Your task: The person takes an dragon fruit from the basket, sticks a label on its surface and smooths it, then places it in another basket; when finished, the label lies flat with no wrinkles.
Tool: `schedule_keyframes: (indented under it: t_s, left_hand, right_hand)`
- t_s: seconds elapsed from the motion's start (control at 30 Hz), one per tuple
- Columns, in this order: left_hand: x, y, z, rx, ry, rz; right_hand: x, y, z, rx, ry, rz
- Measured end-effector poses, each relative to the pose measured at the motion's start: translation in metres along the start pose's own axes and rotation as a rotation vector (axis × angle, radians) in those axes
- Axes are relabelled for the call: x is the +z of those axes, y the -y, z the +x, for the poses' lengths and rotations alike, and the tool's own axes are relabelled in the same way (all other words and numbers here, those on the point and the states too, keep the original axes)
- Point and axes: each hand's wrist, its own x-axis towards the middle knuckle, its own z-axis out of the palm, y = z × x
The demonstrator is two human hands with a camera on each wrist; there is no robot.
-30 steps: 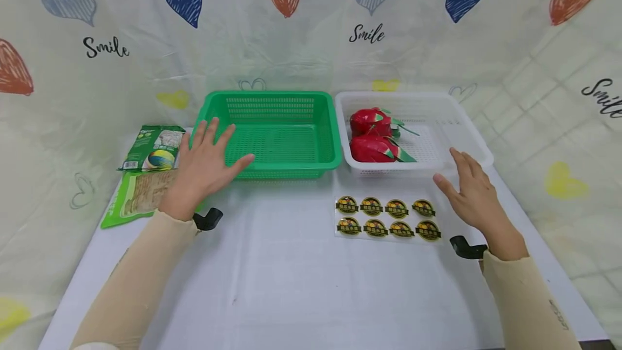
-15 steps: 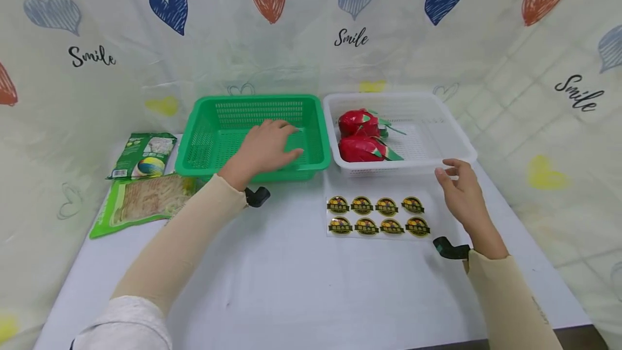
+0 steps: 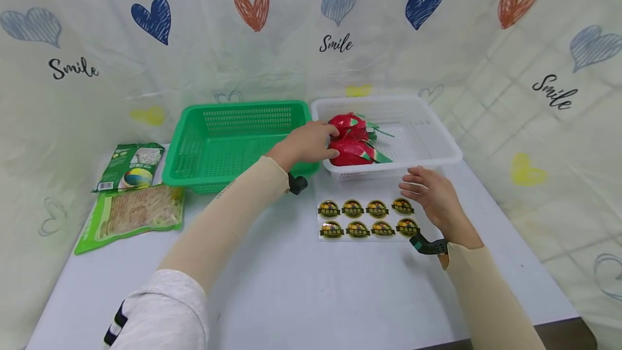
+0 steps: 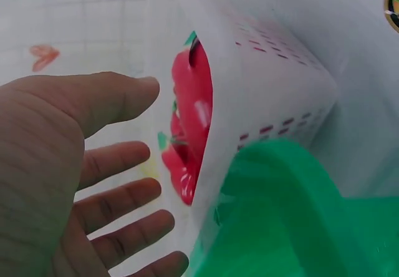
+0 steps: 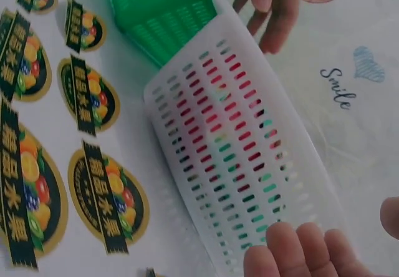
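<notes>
Two red dragon fruits with green tips lie at the left end of the white basket (image 3: 413,165), the nearer dragon fruit (image 3: 351,153) in front of the farther dragon fruit (image 3: 349,122). My left hand (image 3: 307,143) reaches over the rims where the two baskets meet, its fingertips beside the fruits. In the left wrist view, its thumb and fingers (image 4: 124,230) are spread with nothing between them. My right hand (image 3: 434,199) hovers in front of the white basket, near the sticker sheet (image 3: 364,239), its fingers loosely bent and holding nothing.
A green basket (image 3: 172,163) stands left of the white one, touching or nearly touching it. Two flat packages, a green and white packet (image 3: 131,166) and a light green bag (image 3: 141,210), lie at the table's left. A printed curtain (image 3: 286,64) hangs behind.
My left hand has moved right, from above the green basket's left side to the dragon fruits. My right hand has shifted slightly left and its fingers have bent. The head view has turned slightly.
</notes>
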Motion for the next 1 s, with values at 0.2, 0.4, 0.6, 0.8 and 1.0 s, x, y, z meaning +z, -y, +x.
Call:
schedule_keyframes:
  t_s: [0.2,0.4,0.6,0.8,1.0]
  left_hand:
    - [0.007,-0.021,0.03,0.033,0.06,0.063]
    - [0.01,-0.038,0.052,0.006,0.091,0.127]
    - [0.013,-0.046,0.063,-0.026,0.097,0.153]
    - [0.018,-0.05,0.071,-0.081,0.141,0.141]
    - [0.019,-0.054,0.077,-0.129,0.205,0.108]
  right_hand:
    - [0.01,-0.006,0.014,0.04,-0.005,0.228]
    - [0.017,-0.005,0.025,0.022,-0.071,0.407]
    - [0.022,-0.006,0.03,0.014,-0.099,0.579]
    - [0.024,-0.006,0.032,-0.011,-0.103,0.634]
    - [0.025,-0.006,0.032,-0.039,-0.085,0.633]
